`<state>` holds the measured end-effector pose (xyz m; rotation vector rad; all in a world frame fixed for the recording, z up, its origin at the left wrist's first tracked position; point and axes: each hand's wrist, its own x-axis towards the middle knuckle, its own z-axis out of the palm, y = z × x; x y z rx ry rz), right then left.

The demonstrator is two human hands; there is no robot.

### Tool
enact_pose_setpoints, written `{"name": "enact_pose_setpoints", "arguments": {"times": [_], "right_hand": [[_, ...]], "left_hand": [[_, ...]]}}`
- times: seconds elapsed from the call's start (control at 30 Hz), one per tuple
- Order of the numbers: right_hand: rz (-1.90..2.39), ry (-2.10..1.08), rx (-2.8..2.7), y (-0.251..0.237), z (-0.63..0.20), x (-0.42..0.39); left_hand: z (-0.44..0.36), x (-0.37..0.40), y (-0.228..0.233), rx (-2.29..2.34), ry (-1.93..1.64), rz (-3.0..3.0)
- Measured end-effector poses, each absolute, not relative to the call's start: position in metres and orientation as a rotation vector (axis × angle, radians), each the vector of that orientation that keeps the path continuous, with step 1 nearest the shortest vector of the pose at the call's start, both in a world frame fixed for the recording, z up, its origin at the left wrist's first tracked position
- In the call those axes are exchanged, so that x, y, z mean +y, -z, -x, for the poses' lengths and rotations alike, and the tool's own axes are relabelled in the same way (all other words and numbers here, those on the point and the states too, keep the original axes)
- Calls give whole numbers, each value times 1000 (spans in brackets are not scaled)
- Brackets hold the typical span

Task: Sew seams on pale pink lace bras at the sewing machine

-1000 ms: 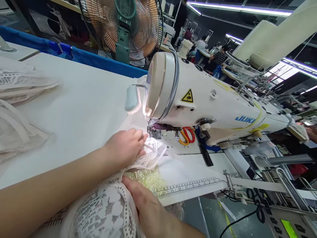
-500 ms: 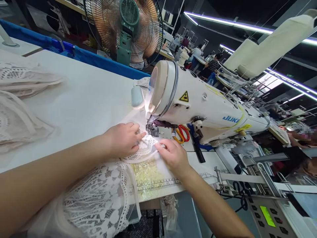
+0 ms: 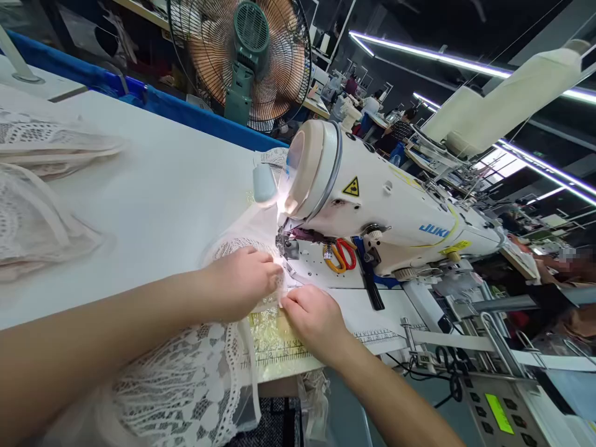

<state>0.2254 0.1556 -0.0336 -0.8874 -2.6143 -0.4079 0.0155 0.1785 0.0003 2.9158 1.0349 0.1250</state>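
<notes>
Grip of the left hand and of the right hand is closed on the lace, just before the foot of the machine. Probably the edge should be kept flat, with hands clear of the foot. Below the grip, more lace is spread, farther from the machine.

The lace is sheer, textured cloth, the tabletop smooth, the sewing machine glossy.

Free room over white tabletop, sewing machine as barrier rightward
</notes>
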Motion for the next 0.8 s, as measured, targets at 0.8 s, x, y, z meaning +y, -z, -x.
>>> {"name": "enact_pose_setpoints", "arguments": {"times": [0.8], "right_hand": [[1164,454,-2730,23,-192,190]], "left_hand": [[2,210,21,985,-487,-2982]]}}
